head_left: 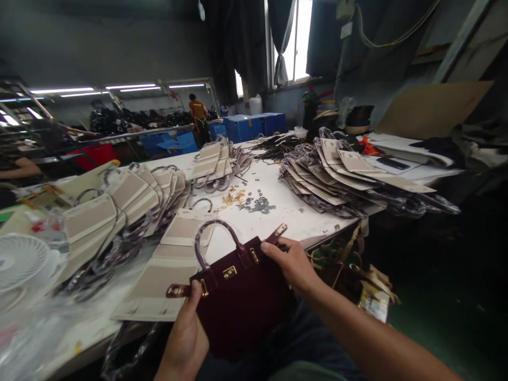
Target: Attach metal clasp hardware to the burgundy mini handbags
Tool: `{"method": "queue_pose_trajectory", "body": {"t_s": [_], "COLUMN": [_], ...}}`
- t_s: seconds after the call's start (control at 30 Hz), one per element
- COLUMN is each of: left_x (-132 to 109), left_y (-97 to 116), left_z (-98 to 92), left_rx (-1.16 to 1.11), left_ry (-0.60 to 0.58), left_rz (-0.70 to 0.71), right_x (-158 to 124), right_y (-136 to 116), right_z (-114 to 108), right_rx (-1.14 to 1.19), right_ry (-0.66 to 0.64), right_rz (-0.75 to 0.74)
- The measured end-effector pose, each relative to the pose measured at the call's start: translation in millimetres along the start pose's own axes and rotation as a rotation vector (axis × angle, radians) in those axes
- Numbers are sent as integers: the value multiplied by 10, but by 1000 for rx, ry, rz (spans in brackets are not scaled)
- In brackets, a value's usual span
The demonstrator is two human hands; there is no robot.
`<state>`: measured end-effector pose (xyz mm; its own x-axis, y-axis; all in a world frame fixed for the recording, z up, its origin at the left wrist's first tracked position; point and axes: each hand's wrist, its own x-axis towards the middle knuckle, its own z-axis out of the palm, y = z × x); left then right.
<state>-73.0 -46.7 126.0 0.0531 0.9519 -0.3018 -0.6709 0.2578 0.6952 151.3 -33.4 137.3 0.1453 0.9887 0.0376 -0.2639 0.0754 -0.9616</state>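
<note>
A dark burgundy handbag [246, 301] with gold fittings is held over my lap at the table's near edge. Its arched handle [214, 225] stands up, wrapped in clear plastic. My left hand [186, 328] grips the bag's upper left corner, thumb beside a strap end [178, 290] that sticks out to the left. My right hand [293, 262] pinches the upper right corner, where another strap end [278, 232] with a metal plate points up. A gold clasp [229, 272] sits at the middle of the top edge. Behind the bag lies a flat beige panel [166, 270].
Stacks of beige bag panels [130, 196] lie on the left and more panels [329, 169] on the right. Small gold and dark metal parts [254, 203] are scattered mid-table. A white fan [21, 259] stands far left. One person [198, 116] is in the background.
</note>
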Motion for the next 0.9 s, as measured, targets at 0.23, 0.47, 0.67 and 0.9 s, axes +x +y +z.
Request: {"method": "queue_pose_trajectory", "body": {"t_s": [0.23,0.47,0.67,0.9], "left_x": [92,95,132,321], "left_y": [-70,-139,-183,-299], "left_z": [-9,9,33,-28], "left_rx": [-90,-95,-87,-20], "left_ry": [-88,-150,-121,-41], "left_rz": [-140,-228,-214,-212], "right_x": [21,69,-45,-151], "right_y": [164,192,311,250], "right_z": [-146,-286,-339,38], "right_rx": [-4,-265,-642,-395], "right_ry": [-18,61,172,-297], "right_rz": [31,14,-202,-99]}}
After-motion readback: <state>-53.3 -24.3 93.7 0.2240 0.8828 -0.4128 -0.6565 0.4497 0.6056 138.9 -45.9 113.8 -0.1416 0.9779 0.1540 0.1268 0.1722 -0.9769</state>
